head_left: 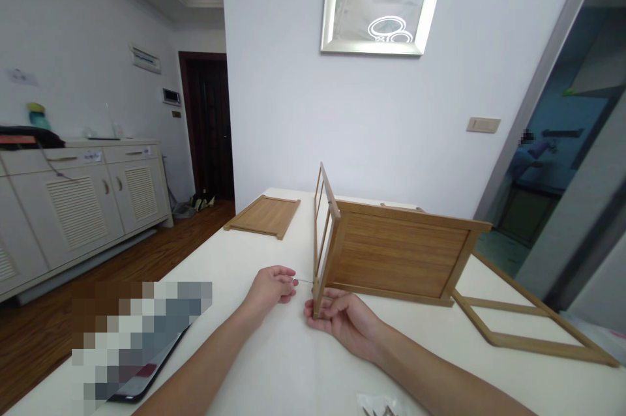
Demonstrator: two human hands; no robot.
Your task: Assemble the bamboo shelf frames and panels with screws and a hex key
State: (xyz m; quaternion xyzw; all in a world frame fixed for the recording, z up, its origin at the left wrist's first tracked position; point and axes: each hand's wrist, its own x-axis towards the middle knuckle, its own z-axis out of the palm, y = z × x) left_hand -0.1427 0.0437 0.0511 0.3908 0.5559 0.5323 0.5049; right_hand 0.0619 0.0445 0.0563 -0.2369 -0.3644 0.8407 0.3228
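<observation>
My left hand (pixel 274 285) pinches a thin metal hex key (pixel 304 281), its shaft pointing right toward the lower part of an upright slatted wooden frame (pixel 327 240). Where its tip meets the wood is too small to make out. Around the bottom corner of that frame, my right hand (pixel 345 318) is closed, thumb and fingers on either side of the post. The frame stands on edge, joined at an angle to a solid brown wooden panel (pixel 401 253) that extends to the right.
Another wooden panel (pixel 267 215) lies flat at the back left of the white table (pixel 274 370). An open wooden frame (pixel 538 341) lies at the right. A clear bag of screws (pixel 379 406) is at the front edge, and a dark-edged, partly pixelated device (pixel 141 386) is at the left.
</observation>
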